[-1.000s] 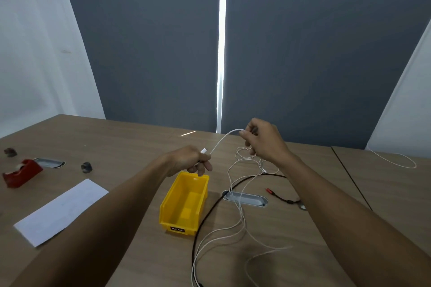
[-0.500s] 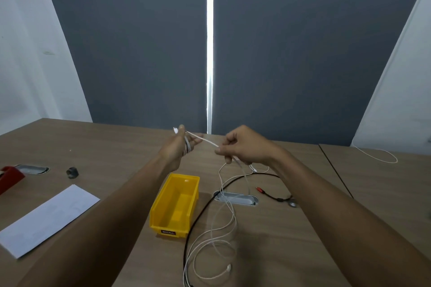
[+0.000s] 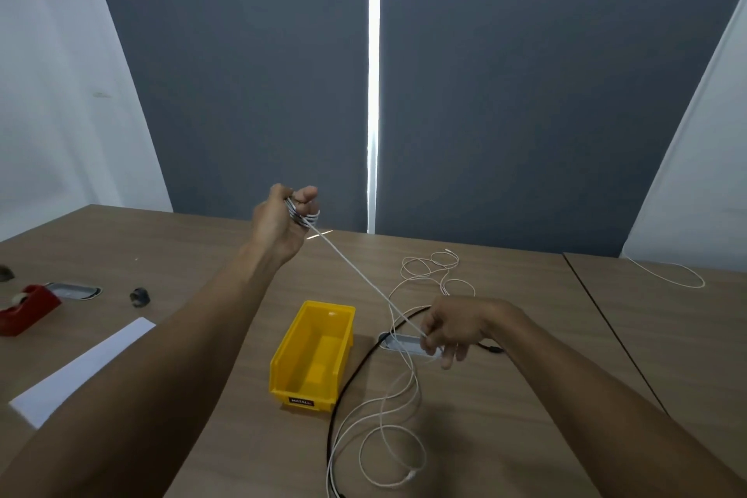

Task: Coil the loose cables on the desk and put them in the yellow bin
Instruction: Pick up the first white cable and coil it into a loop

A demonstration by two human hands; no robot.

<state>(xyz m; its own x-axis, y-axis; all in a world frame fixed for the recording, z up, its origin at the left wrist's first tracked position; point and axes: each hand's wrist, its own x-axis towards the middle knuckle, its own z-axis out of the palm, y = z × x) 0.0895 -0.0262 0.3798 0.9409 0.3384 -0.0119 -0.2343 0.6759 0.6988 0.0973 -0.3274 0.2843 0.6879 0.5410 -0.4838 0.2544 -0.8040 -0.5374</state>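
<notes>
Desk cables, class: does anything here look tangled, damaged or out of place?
Nothing looks damaged. The white cable runs taut from loops on the left hand to the right hand; its slack lies tangled over a black cable beside the yellow bin.

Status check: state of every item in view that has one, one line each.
Left hand: raised, thin white cable wound round its fingers.
Right hand: low, pinching the same cable, pulled taut between the hands.
Rest of white cable: loose loops on the wooden desk.
Yellow plastic bin: upright, empty.
Black cable: uncoiled on desk.
Second white cable: loose, far right.
Red tape dispenser: untouched.
</notes>
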